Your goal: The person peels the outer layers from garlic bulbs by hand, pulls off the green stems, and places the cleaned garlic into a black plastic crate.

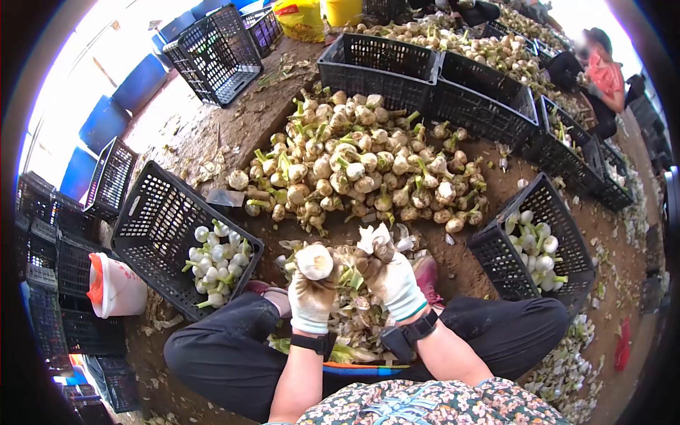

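My left hand (pixel 312 303), in a soiled white glove, is closed around a pale garlic bulb (pixel 314 262) with its round face turned up. Close beside it, my gloved right hand (pixel 391 282) has its fingers curled on white, papery garlic skin (pixel 375 238); whether anything else is in that grip is hidden. Below and between the hands lies a heap of garlic skins and leaf scraps (pixel 354 312). Just beyond them is a large pile of untrimmed garlic (pixel 361 159) with short green stalks and dirty outer skins.
Black crates with cleaned garlic stand at left (pixel 184 241) and right (pixel 552 248). A flat blade (pixel 225 197) lies by the pile's left edge. More crates (pixel 379 71) line the back. A white bucket (pixel 117 285) stands far left; another person (pixel 602 78) sits back right.
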`<state>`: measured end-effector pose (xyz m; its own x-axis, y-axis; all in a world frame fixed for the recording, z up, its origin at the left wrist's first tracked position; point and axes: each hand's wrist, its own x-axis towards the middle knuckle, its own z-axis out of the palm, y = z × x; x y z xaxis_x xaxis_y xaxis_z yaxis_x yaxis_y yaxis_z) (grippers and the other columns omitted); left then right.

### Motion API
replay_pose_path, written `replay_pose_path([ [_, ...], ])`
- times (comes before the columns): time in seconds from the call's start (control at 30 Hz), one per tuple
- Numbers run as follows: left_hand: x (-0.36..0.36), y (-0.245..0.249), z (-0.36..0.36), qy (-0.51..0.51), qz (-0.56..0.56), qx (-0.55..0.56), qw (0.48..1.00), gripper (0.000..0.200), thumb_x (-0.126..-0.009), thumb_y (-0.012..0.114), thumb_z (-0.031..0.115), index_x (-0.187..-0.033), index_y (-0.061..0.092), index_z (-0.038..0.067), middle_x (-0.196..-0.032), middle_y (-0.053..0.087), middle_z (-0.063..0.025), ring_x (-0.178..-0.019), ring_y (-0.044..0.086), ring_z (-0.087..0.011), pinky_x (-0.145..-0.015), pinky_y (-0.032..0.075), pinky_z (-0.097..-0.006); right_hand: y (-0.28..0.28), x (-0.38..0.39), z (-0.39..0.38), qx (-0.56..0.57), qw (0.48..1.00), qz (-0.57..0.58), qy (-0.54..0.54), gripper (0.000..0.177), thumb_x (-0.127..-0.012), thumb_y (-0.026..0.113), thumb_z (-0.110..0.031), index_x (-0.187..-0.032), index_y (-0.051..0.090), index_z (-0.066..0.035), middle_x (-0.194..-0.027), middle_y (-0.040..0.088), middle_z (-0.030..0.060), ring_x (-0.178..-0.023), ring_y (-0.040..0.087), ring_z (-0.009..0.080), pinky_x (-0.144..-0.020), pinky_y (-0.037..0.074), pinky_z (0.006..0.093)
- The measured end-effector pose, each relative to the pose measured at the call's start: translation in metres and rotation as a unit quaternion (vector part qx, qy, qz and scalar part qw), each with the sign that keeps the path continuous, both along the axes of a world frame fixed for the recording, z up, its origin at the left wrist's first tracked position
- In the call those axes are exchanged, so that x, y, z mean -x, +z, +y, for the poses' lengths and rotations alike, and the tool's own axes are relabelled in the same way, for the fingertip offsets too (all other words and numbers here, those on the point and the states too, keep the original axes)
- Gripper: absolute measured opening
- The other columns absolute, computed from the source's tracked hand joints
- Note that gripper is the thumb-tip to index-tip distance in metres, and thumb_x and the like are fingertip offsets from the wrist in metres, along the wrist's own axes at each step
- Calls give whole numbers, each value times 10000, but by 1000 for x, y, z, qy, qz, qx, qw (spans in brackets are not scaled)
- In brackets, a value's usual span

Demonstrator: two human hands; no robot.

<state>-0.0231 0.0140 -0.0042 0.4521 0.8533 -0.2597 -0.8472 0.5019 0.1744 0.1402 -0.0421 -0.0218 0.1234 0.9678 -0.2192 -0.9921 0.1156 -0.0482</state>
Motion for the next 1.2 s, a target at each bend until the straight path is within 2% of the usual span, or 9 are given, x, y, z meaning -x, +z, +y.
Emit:
replay_pose_path([
  [0.07, 11, -20, 16, 38, 54, 0, 998, 381, -946, 562, 194, -1262, 549, -17, -1261, 615, -172, -1145, 616, -324, -988, 525, -488, -9, -10, 3, 47, 999, -15, -22, 163, -961, 545, -76, -1118, 574, -46, -1066, 650, 91, -915, 666, 262, -768, 586, 372],
  [0.1, 14, -13, 27, 102, 65, -23, 992, 424, -942, 590, 259, -1259, 556, -20, -1269, 610, -179, -1137, 619, -325, -986, 529, -471, -8, -17, 4, 18, 898, -440, 11, 281, -942, 525, -68, -1219, 538, -22, -1119, 652, 123, -954, 657, 289, -819, 558, 442],
  [0.2, 55, 37, 53, 125, -122, -102, 979, 550, -942, 596, 411, -1257, 563, -38, -1304, 587, -203, -1197, 586, -320, -1005, 514, -463, -60, -67, 8, 111, 284, -933, 193, 570, -774, 530, -59, -1344, 516, -47, -1057, 662, 264, -1026, 628, 405, -900, 508, 413],
  [0.27, 73, 40, 66, 242, -7, -190, 951, 600, -946, 573, 458, -1251, 562, -58, -1333, 564, -212, -1265, 531, -340, -1033, 484, -494, -70, -126, 28, 331, 577, -746, -36, 408, -802, 677, -157, -1182, 619, -23, -1055, 652, 259, -1057, 613, 392, -915, 486, 425],
  [0.4, 48, 26, 48, 74, -2, -131, 989, 481, -978, 534, 439, -1224, 598, 30, -1248, 623, -169, -1207, 565, -321, -1037, 468, -457, -45, -206, 50, 479, 227, -837, -136, 418, -836, 648, -97, -1228, 554, 12, -1120, 616, 237, -914, 616, 338, -792, 506, 415],
  [0.47, 22, 25, 33, 69, 120, 10, 990, 409, -995, 518, 419, -1233, 581, 93, -1161, 637, -127, -1106, 604, -283, -973, 493, -422, -107, -254, 58, 382, 723, -553, -157, 356, -862, 620, -59, -1206, 559, 3, -986, 672, 146, -742, 630, 222, -663, 517, 323],
  [0.67, -36, 12, -7, -86, 281, -7, 956, 324, -996, 551, 361, -1214, 534, 122, -1057, 566, -82, -985, 578, -237, -879, 494, -409, -78, -175, 18, 176, 873, -347, -294, 447, -781, 478, 173, -1149, 565, -66, -943, 667, 101, -652, 617, 177, -504, 498, 270],
  [0.8, -44, 12, -25, -156, 215, 11, 964, 544, -955, 573, 461, -1377, 442, 145, -1264, 541, -125, -1128, 564, -262, -973, 478, -474, -15, -37, -3, 122, 874, -444, -154, 428, -788, 660, 115, -1164, 570, -69, -1065, 641, 66, -951, 624, 160, -845, 531, 306],
  [1.2, -11, 28, -26, 11, 449, -445, 775, 850, -702, 696, -178, -1436, 353, 77, -1366, 479, -57, -1226, 513, -182, -1036, 452, -325, 71, 17, 8, 105, 741, -663, 36, 332, -871, 712, -100, -1160, 624, 38, -1045, 688, 75, -919, 633, 119, -820, 521, 259],
])
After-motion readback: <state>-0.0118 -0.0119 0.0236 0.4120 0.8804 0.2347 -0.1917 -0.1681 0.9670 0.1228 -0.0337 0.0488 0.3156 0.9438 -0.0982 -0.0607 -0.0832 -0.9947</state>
